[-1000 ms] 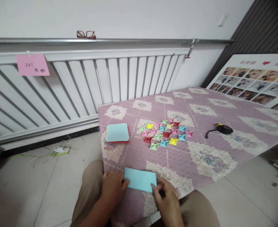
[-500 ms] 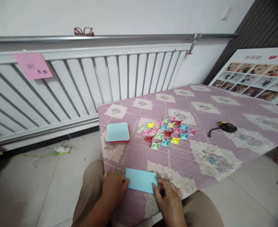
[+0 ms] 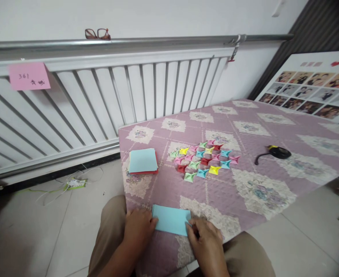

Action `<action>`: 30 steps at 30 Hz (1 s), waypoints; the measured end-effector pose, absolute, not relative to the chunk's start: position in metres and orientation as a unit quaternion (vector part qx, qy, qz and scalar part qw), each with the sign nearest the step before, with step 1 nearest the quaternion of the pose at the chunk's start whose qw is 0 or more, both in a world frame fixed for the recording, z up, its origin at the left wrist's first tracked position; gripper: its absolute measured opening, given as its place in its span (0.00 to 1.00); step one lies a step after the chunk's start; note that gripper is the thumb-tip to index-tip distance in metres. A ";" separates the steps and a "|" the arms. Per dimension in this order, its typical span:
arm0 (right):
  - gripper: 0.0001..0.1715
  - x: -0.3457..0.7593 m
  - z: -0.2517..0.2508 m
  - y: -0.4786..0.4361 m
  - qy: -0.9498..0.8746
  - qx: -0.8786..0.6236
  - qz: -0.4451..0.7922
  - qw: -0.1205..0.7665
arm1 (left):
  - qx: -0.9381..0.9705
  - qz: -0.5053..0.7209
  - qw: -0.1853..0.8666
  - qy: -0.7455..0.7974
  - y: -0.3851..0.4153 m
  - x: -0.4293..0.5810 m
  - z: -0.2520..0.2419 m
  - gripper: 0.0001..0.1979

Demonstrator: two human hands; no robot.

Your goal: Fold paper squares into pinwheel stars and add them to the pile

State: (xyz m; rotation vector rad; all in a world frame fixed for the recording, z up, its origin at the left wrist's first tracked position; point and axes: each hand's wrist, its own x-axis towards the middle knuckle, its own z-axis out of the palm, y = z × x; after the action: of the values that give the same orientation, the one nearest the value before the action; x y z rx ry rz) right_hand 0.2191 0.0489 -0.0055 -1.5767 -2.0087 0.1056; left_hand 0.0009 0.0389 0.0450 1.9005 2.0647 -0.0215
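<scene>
A light-blue sheet of paper (image 3: 171, 221), a wide rectangle that looks folded over, lies on the table's near edge. My left hand (image 3: 139, 227) grips its left end, the thumb resting at the edge and the other fingers curled. At the right end, my right hand (image 3: 204, 235) pinches the paper between thumb and fingers. Beyond the left hand sits a stack of coloured paper (image 3: 142, 161), light blue on top and red showing beneath. Several small folded paper pieces (image 3: 204, 162) in green, yellow, pink, red and blue stand in rows past the sheet.
A black tape measure (image 3: 279, 152) with a strap lies on the flowered tablecloth (image 3: 163, 188) to the right. Behind the table runs a white radiator (image 3: 158, 90), with glasses (image 3: 97, 34) on its pipe. A photo board (image 3: 310, 86) leans at the far right.
The camera view has shifted slightly. Both hands keep hold of the light-blue paper, with barely any movement.
</scene>
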 end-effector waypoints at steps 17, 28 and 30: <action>0.18 0.217 -0.003 0.051 -0.738 -0.606 0.063 0.290 | 0.674 0.004 0.155 0.722 0.038 0.000 0.041 0.14; 0.15 0.216 -0.005 0.052 -0.737 -0.610 0.056 0.286 | 0.669 0.010 0.156 0.727 0.037 0.001 0.042 0.13; 0.14 0.216 -0.006 0.052 -0.737 -0.611 0.051 0.284 | 0.669 0.016 0.156 0.726 0.036 0.000 0.040 0.13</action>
State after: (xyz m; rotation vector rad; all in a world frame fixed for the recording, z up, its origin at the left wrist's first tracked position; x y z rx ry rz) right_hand 0.2157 0.0516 -0.0057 -1.6361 -1.9725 0.1365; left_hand 0.0001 0.0361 0.0403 1.9159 2.0790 0.0456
